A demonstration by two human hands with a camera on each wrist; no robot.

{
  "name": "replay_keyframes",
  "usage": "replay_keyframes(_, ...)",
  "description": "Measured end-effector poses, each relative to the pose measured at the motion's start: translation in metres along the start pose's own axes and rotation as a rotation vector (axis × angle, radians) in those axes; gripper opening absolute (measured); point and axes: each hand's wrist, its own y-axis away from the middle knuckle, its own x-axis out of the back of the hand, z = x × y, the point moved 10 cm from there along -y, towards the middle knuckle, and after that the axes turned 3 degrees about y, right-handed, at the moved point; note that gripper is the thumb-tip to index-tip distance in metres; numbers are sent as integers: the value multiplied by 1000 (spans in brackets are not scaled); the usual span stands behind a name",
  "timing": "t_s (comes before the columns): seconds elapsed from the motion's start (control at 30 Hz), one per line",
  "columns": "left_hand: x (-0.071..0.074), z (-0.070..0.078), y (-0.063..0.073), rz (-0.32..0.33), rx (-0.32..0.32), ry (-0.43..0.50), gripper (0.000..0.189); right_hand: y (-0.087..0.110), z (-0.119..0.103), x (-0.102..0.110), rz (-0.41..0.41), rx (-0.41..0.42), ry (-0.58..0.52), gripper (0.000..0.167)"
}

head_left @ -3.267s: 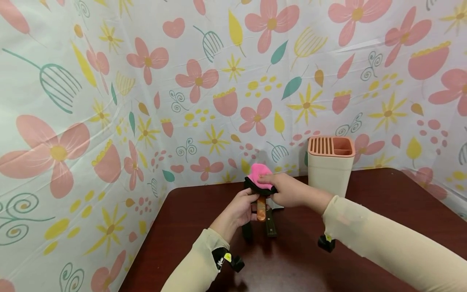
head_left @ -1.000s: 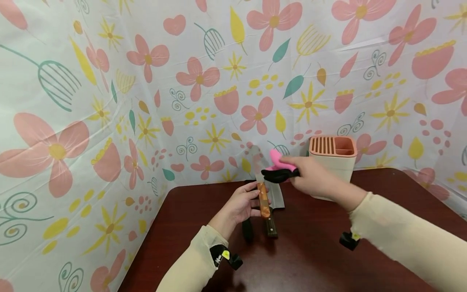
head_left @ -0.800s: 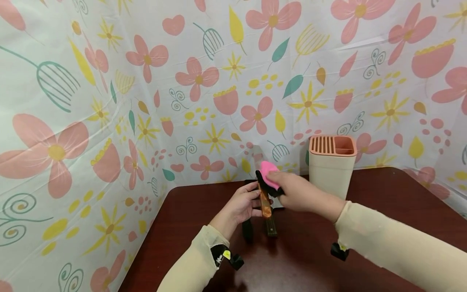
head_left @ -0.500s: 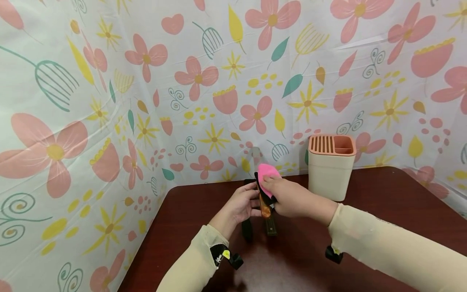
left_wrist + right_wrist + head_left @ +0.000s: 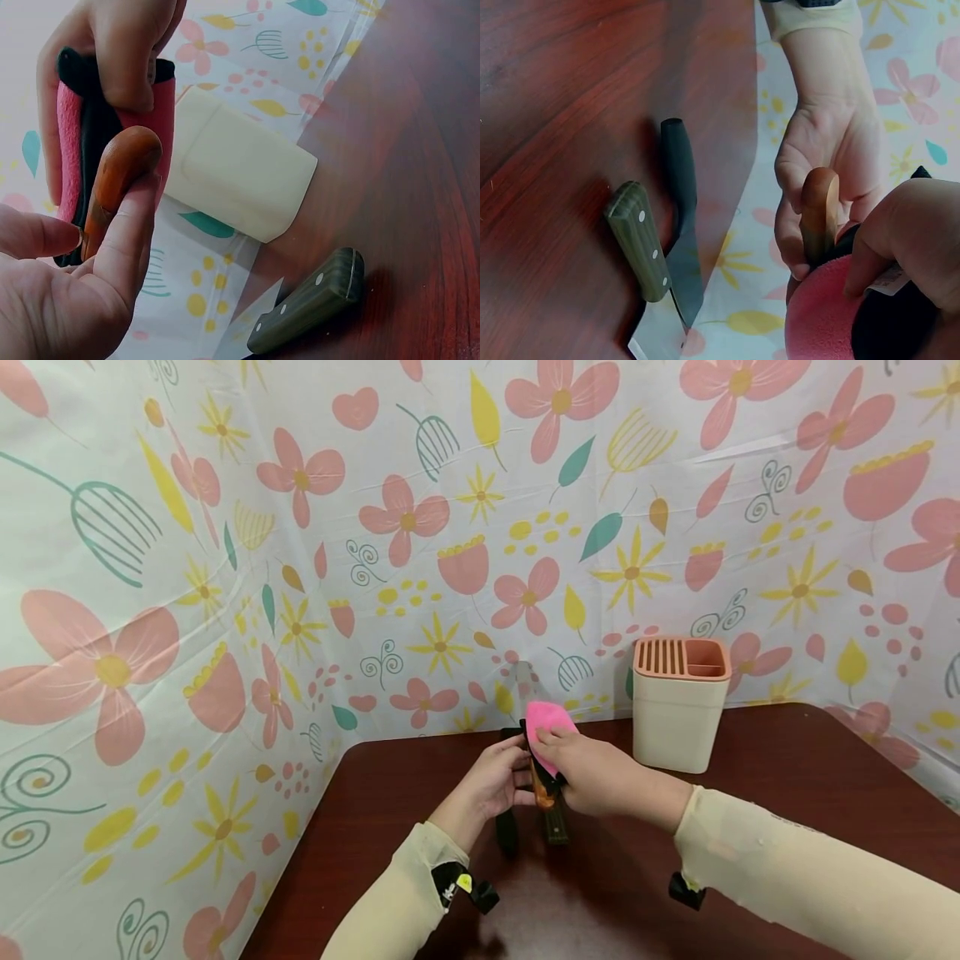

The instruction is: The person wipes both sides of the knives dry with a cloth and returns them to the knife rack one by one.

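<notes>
Orange-brown handled knife [image 5: 542, 794] is approx. mid-frame in the head view, blade end showing faintly above the cloth. L. hand [image 5: 491, 783] has its fingers closed to a pinch on the handle, thumb opp. Pink/black cloth [image 5: 547, 727] is folded against the knife just above the handle; R. hand [image 5: 607, 772] has fingers curled round it, nearly closed. Below, on the dark red-brown worktop [image 5: 637, 877]: cleaver w/ green riveted handle [image 5: 641, 240] & black-handled knife [image 5: 677, 161], side by side, left half of R. wrist view. Cream container [image 5: 675, 722] w/ pink slotted top stands upright, centre right of head frame. Floral sheet [image 5: 450, 460] fills the upper bkgd.
</notes>
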Motion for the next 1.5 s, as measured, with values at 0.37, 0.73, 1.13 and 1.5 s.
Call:
replay_keyframes(0.37,7,-1,-1,21,-12,18,53,16,-17,5,-31,74,10,70)
replay_keyframes(0.73,11,1,0,29,-24,7,54,43,-39,8,-85,176,29,75)
replay_keyframes(1.13,13,2,2,39,-7,-9,60,57,-37,12,-160,188,13,73)
replay_keyframes(1.5,10,5,4,31,0,-2,59,59,-24,69,16,304,-134,55)
